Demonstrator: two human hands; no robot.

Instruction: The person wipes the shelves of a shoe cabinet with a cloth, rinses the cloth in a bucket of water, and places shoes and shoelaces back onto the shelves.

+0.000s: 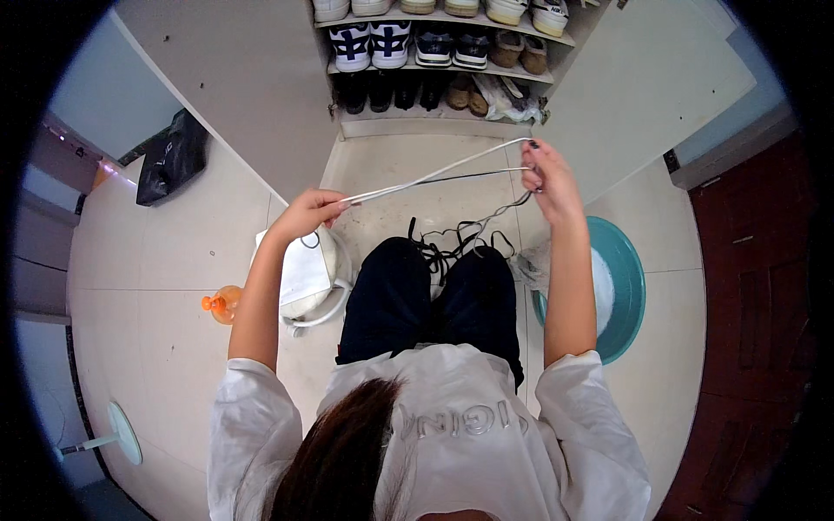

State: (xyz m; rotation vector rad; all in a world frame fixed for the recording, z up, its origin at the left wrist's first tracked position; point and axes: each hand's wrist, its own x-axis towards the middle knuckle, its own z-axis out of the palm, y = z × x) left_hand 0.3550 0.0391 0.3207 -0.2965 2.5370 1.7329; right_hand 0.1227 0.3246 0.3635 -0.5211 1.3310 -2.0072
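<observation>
A white shoelace (449, 166) and a darker strand run taut between my two hands, above the floor in front of my knees. My left hand (306, 213) pinches their left ends between thumb and fingers. At the other end, my right hand (552, 179) has its fingers closed around the laces. Grey cord strands (500, 211) dangle from it toward my lap. Several black laces (443, 254) lie in a loose tangle over and between my knees; which ends belong together cannot be made out.
Shoes fill an open cabinet's shelves (443, 70) ahead, its doors (247, 78) swung outward. Left are a white stool (342, 306) with a paper sheet (306, 273), an orange bottle (227, 303) and a black bag (172, 156). A teal basin (632, 293) and grey cloth (534, 266) sit right.
</observation>
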